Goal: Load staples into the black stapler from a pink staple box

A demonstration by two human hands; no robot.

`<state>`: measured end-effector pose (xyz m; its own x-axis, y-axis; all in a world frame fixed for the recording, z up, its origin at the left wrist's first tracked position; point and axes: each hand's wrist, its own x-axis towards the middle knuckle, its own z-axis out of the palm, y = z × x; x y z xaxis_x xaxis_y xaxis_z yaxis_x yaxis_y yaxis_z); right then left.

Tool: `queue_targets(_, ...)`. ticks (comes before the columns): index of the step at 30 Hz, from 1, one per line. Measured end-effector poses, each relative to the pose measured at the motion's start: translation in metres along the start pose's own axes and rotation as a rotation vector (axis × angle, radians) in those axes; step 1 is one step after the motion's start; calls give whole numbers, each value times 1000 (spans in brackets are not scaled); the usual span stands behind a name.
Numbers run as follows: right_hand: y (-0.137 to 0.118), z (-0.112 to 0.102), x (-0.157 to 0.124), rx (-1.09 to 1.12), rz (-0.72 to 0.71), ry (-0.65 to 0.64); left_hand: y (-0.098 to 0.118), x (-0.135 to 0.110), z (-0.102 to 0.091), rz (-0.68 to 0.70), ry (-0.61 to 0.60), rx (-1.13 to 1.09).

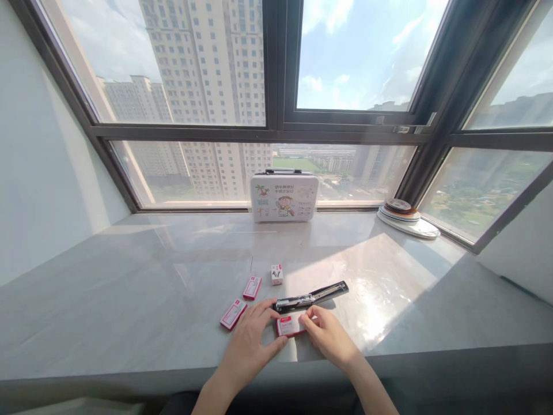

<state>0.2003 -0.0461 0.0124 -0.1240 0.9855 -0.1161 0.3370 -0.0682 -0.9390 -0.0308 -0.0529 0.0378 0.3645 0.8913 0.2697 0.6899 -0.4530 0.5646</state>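
My left hand (pixel 253 340) and my right hand (pixel 328 334) meet over a small red and white staple box (pixel 288 326) lying on the grey sill (pixel 129 300). Both pinch it, the left at its left end with thumb below, the right at its right end with fingertips. Just behind the box lies a black stapler (pixel 311 297), swung open flat. Two more red staple boxes (pixel 233 314) (pixel 252 287) lie to the left. A small white and red box (pixel 277 274) stands behind them.
A white tin case with cartoon print (pixel 284 197) stands against the window at the back. A stack of round plates (pixel 406 218) sits at the back right. A thin pin-like strip (pixel 251 264) lies near the boxes. The sill's front edge runs just under my wrists.
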Motion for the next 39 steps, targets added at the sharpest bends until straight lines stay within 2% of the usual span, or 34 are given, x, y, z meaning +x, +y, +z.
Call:
queue_targets(4, 9, -19, 2, -23, 52, 32, -4, 0, -2, 16, 11, -17)
queue_targets(8, -9, -28, -2, -158, -76, 162, -5, -1, -2, 45, 25, -5)
queue_targets(11, -31, -13, -1, -102, -164, 85, -4, -2, -1, 48, 35, 1)
queue_targets(14, -40, 10, 7, 53, -108, 4, -5, -2, 0, 44, 39, -5)
queue_targets(17, -36, 28, 20, 204, -39, 48, -6, -1, 0, 38, 34, -9)
queue_targets(20, -33, 37, 31, 235, -83, 53, -7, -1, 1, 31, 30, -11)
queue_targets(25, -48, 38, 30, 86, -207, 71, -8, 0, 2, 4, 21, -17)
queue_targets(29, -58, 28, 14, -180, -293, 66, -8, 0, 2, -11, 29, -25)
queue_targets(33, -58, 18, 0, -390, -292, -12, -7, 0, 3, -7, 61, -30)
queue_targets(39, -51, -2, -9, -431, -281, -57, -6, -3, 1, 16, 93, -40)
